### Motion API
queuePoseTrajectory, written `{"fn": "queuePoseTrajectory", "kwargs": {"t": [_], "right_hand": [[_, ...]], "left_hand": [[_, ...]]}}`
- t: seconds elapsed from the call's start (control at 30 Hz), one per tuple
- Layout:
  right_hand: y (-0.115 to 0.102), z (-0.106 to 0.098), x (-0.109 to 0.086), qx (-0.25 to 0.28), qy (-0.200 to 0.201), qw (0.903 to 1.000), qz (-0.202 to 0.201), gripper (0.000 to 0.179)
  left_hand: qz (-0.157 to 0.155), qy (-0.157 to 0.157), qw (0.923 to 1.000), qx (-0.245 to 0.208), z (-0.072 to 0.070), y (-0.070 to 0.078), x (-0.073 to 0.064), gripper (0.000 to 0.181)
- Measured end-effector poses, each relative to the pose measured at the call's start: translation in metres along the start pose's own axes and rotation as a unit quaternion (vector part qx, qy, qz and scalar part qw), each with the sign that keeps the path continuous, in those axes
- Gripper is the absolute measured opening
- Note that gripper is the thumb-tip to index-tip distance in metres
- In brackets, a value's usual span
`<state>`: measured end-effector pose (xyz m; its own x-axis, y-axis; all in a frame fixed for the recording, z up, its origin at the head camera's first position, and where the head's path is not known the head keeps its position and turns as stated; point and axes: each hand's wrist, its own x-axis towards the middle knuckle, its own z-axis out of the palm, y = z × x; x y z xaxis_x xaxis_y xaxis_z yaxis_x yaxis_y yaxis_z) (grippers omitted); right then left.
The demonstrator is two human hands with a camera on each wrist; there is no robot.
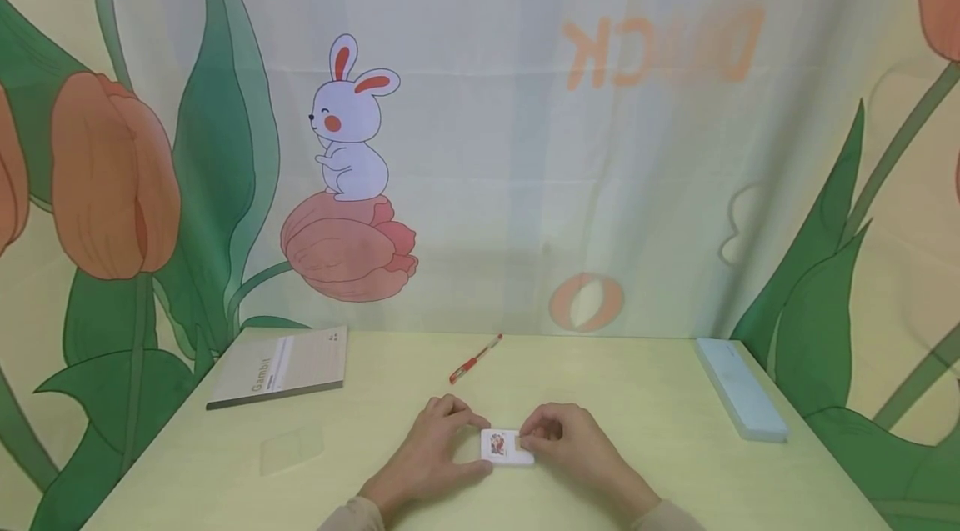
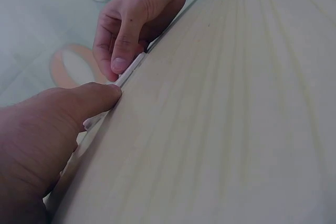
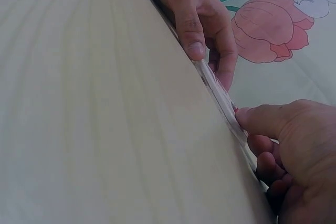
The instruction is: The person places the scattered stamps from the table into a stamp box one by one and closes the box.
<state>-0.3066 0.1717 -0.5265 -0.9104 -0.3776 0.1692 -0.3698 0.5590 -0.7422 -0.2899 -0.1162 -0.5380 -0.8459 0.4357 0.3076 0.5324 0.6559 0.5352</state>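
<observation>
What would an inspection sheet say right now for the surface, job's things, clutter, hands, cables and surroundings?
Surface: pale yellow table.
Job's things: small white case, lying flat, a small picture on top.
Clutter: notebook and clear flat piece left; red pen beyond the hands; light blue box right.
Hands: left hand grips the case's left end; right hand pinches at its right end.
Cables: nothing seen.
Surroundings: tulip-printed curtain behind.
</observation>
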Motion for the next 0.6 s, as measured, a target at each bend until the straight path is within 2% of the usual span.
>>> {"fn": "queuePoseTrajectory", "kwargs": {"t": [0.23, 0.6], "right_hand": [[-0.001, -0.003, 0.0, 0.025, -0.006, 0.9997, -0.001, 0.006], [0.008, -0.01, 0.003, 0.073, -0.007, 0.9973, -0.001, 0.017]], "left_hand": [[0.002, 0.0, 1.0, -0.001, 0.001, -0.002, 0.0, 0.049], [-0.004, -0.003, 1.0, 0.0, 0.001, -0.001, 0.001, 0.05]]}}
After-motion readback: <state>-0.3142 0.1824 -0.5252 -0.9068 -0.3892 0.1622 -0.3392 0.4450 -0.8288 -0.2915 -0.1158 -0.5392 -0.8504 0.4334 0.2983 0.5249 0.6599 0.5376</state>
